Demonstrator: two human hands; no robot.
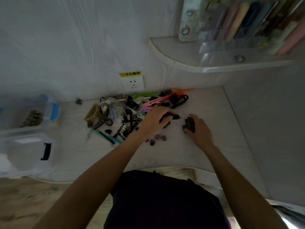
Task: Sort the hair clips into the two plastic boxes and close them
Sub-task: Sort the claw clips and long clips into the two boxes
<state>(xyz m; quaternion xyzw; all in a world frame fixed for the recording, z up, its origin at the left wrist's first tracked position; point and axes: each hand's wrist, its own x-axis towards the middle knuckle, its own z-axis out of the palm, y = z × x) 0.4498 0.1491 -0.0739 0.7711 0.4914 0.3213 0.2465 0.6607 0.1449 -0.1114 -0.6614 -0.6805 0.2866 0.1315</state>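
Head view, pile of hair clips on the white table by the far wall, left hand curled around a black clip, right hand gripping a dark claw clip, two clear plastic boxes open at far left

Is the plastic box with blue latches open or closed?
Open: the box with blue latches has no lid on, and brown clips show inside.

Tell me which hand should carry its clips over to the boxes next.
Left. The left hand already grips black clips and sits nearer the boxes at the table's left edge. The right hand, holding a dark clip, would have to cross over.
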